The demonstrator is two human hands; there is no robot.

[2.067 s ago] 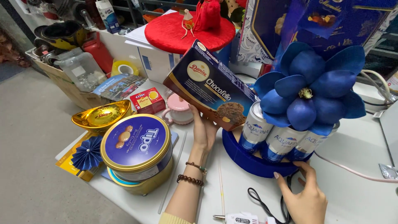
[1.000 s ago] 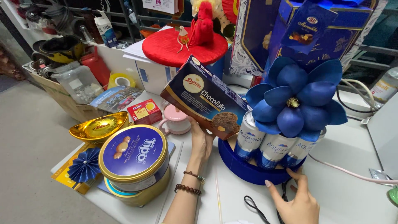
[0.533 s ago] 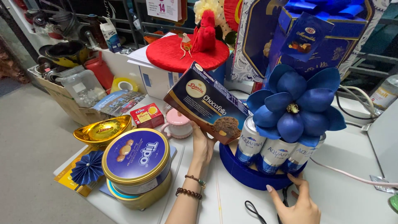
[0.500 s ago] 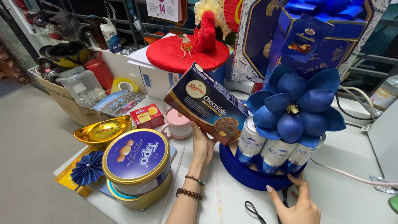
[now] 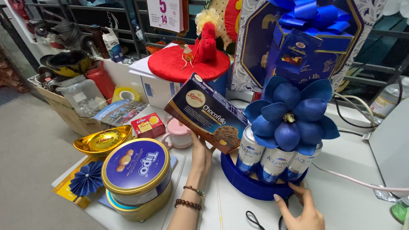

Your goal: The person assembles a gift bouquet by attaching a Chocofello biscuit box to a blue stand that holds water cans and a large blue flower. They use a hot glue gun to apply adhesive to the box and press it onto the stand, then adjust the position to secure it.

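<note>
Against blue basket (image 5: pixel 251 187), cookie box (image 5: pixel 207 114)

Grey floor (image 5: pixel 30 145), white table (image 5: pixel 358 179), dark metal shelving (image 5: pixel 123 25) behind.

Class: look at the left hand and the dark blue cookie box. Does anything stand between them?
Nothing visible does. The left hand already touches the cookie box from below, holding it tilted beside the cans in the blue round base.

Left hand (image 5: pixel 201 150) raised, forearm upright, fingers spread under the blue biscuit box (image 5: pixel 207 113), propping it tilted; two bracelets at the wrist. Right hand (image 5: pixel 300 211) lower, right of that box, fingers extended, palm down.
</note>
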